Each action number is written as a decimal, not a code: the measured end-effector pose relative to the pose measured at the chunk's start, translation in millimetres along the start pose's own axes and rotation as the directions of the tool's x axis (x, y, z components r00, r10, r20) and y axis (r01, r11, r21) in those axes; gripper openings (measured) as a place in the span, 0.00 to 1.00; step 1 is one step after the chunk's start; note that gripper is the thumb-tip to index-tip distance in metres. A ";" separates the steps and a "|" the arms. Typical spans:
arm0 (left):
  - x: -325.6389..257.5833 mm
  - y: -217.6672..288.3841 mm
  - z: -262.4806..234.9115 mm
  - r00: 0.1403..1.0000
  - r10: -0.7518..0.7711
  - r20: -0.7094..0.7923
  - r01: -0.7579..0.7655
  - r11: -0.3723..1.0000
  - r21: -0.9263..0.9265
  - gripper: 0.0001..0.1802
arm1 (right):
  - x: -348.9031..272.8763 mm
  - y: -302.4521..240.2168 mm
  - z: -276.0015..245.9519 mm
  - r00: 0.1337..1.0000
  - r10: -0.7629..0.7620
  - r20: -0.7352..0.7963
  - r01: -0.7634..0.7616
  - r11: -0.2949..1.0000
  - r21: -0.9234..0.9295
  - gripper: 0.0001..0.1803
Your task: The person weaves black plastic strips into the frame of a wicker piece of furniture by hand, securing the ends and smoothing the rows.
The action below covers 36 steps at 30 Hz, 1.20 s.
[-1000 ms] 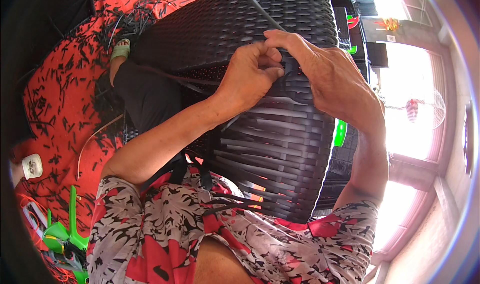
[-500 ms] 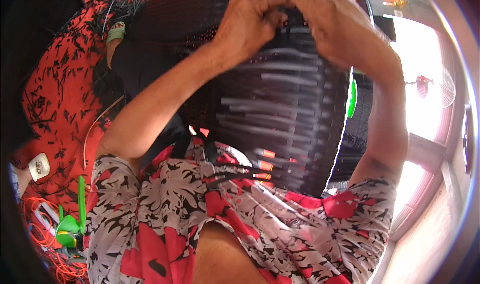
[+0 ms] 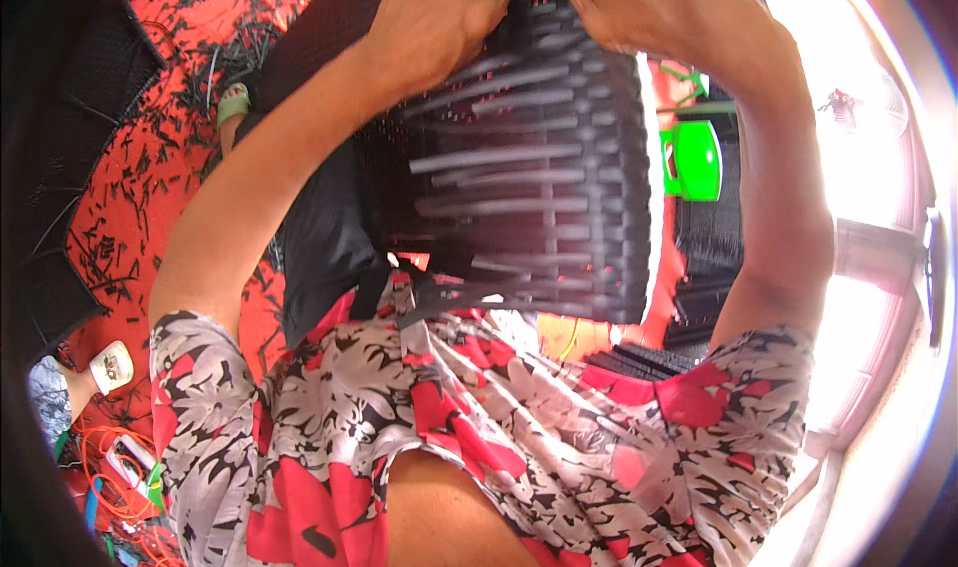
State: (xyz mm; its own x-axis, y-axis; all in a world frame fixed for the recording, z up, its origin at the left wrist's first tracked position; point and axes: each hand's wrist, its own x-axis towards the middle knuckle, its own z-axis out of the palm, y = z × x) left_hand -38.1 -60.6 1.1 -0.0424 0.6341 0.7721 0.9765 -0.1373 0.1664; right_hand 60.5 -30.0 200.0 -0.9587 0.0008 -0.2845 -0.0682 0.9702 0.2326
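Observation:
A large black woven piece [image 3: 609,188], likely a basket, stands in front of me with its wall of flat strips toward my body. Several loose strip ends [image 3: 489,158] stick out from it to the left, smeared by motion. At the top, my left hand [image 3: 429,28] is closed in a fist, and a blurred black strip seems to run from it. My right hand [image 3: 639,8] bends over the upper right of the weave with curled fingers. Its fingertips are partly cut off by the frame's upper edge, so what they grip is hidden. A gap separates the hands.
Cut black scraps [image 3: 125,208] litter the red floor [image 3: 170,198]. A foot in a green sandal [image 3: 234,105] is at upper left. Another person's leg [image 3: 80,387] shows at lower left, by tangled orange cord [image 3: 95,447]. A green plastic seat [image 3: 696,160] and black bundles [image 3: 639,359] lie right.
My hands have moved apart, the left one going left. The woven piece has shifted up and left, uncovering the green seat and black bundles on the right.

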 end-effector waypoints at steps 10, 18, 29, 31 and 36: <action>-148.8 -76.8 -8.1 0.888 -0.407 0.213 0.339 0.894 0.294 0.05 | -59.7 42.0 9.8 0.780 0.373 -0.502 -0.261 0.924 0.280 0.17; -276.9 -88.0 -36.5 0.722 -0.618 0.313 0.518 0.781 0.349 0.02 | -73.0 22.4 25.1 0.601 0.486 -0.635 -0.270 0.871 0.411 0.23; -192.7 -76.7 -56.0 0.754 -0.651 -0.090 0.655 0.756 0.022 0.29 | -56.1 36.4 17.0 0.521 0.662 -0.539 -0.211 0.712 0.670 0.23; -124.0 -51.8 -88.3 0.732 -0.681 -0.021 0.643 0.701 -0.307 0.31 | -44.1 33.4 20.1 0.596 0.602 -0.531 -0.207 0.755 0.622 0.14; -45.0 -13.6 -154.5 0.960 -0.264 -0.096 0.233 0.939 -0.255 0.18 | 7.1 29.6 19.0 0.882 0.251 -0.398 -0.008 0.854 0.520 0.16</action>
State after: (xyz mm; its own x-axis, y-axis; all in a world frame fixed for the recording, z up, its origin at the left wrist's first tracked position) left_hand -82.2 -204.8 58.9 -0.3192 0.5717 0.7558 0.8526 -0.1749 0.4923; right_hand 56.9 3.3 187.2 -0.9731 0.1473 0.1774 0.0929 0.9546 -0.2830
